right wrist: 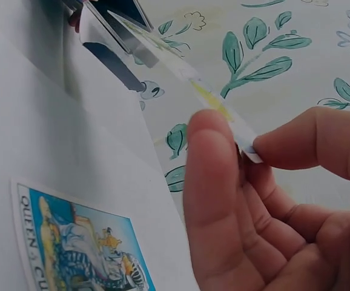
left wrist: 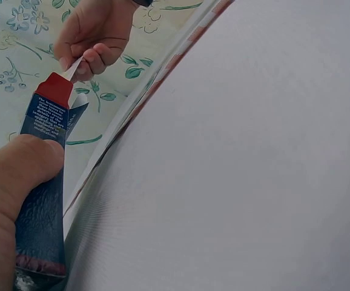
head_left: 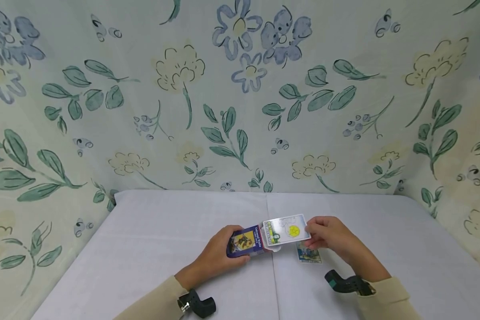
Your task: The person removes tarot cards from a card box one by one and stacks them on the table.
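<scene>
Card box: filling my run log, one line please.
left hand grips card box | right hand pinches card | another card on table

Dark blue card box [head_left: 246,242] with a red flap, white table [head_left: 144,258], green-and-blue floral backdrop [head_left: 224,89].

Table card [right wrist: 78,242] cut off by bottom edge; box [left wrist: 42,200] partly hidden under left hand [left wrist: 8,200].

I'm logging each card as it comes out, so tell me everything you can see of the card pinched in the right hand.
The card is thin, glossy and pale, with a yellow disc at its centre and a green patch toward its left end. It is held level above the table, long side across. The right hand pinches its right end; its left end sits at the mouth of the blue box.
</scene>
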Motion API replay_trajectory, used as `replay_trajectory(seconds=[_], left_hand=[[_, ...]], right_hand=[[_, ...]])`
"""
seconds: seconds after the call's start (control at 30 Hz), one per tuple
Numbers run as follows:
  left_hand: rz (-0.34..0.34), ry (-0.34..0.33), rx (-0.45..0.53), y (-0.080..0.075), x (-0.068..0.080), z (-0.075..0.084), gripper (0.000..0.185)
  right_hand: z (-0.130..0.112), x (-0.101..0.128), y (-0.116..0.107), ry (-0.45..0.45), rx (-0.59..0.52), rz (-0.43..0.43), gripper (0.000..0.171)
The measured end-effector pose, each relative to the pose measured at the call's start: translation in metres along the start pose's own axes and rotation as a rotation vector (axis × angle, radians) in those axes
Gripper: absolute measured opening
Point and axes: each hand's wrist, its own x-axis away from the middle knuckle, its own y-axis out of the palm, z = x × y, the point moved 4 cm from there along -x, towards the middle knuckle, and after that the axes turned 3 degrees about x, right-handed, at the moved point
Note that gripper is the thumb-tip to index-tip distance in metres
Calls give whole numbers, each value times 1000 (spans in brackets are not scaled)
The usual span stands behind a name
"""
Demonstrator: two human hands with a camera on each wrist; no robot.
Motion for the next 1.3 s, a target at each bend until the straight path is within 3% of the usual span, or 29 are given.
replay_trajectory(seconds=[0.37, 0.87, 1.3], left_hand=[[-1, -2, -4, 1, 2, -1, 73], [-2, 0, -12, 1, 1, -1, 74], [-3, 12, -4, -1, -1, -2, 74]], right_hand=[[2, 3, -10, -29, -73, 7, 24], [4, -1, -16, -39, -5, 52, 31], [5, -4, -21, -52, -35, 47, 43]])
